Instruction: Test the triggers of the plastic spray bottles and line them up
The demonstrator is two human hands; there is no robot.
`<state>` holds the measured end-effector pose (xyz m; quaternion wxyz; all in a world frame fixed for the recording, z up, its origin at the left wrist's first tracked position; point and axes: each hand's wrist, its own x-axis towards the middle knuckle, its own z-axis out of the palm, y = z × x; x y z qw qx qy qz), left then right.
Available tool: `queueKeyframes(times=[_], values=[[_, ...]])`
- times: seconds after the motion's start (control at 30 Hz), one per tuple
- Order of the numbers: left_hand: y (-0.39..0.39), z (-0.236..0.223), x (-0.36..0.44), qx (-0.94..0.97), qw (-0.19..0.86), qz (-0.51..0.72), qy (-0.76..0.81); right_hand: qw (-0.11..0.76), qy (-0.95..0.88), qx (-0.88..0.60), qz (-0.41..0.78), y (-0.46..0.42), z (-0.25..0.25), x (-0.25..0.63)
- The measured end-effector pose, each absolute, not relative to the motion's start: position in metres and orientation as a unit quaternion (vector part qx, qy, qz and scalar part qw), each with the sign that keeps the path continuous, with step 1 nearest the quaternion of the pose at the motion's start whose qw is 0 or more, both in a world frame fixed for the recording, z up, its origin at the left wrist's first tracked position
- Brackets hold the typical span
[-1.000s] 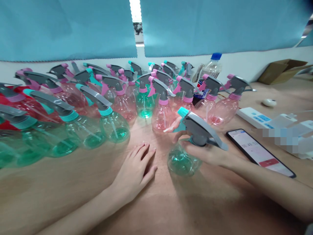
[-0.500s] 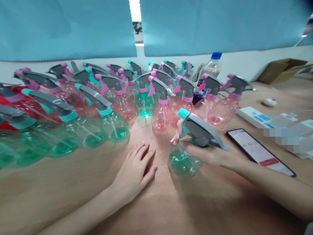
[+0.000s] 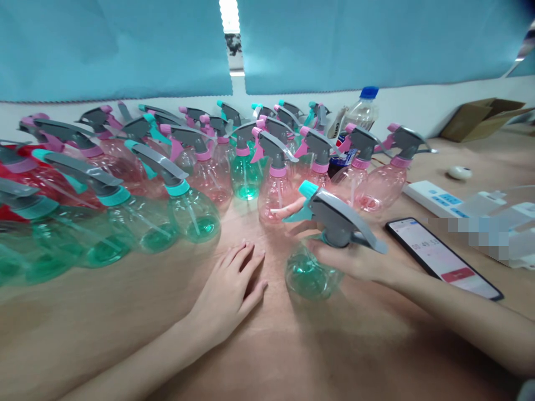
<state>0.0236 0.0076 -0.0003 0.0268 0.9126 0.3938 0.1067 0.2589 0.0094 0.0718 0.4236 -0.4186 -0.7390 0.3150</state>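
Observation:
My right hand [image 3: 355, 259] is wrapped round the neck of a green spray bottle [image 3: 307, 273] that stands on the wooden table [image 3: 125, 323]. Its grey sprayer head [image 3: 338, 214] has a teal nozzle, and my forefinger stretches forward along the teal trigger. My left hand [image 3: 228, 292] lies flat on the table just left of that bottle, fingers stretched out and slightly apart, holding nothing.
Several pink and green spray bottles [image 3: 276, 184] crowd the table from the far left to the middle back. A phone [image 3: 443, 259] with a lit screen lies right of my right hand. Behind it are a white power strip [image 3: 434, 199], a clear water bottle [image 3: 361, 114] and a cardboard box [image 3: 480, 120].
My right forefinger pulled the trigger in and has stretched forward again. The bottle stayed in place and my left hand has not moved.

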Motion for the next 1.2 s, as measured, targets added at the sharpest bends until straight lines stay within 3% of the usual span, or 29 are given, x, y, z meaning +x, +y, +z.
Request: queueKeyframes(times=[0.37, 1.2], values=[[0.0081, -0.0011, 0.0235, 0.914, 0.016, 0.097, 0.395, 0.46, -0.717, -0.344, 0.395, 0.0128, 0.067, 0.258], [0.0073, -0.0006, 0.0239, 0.911, 0.026, 0.11, 0.397, 0.464, -0.724, -0.37, 0.352, 0.0122, 0.0696, 0.2571]])
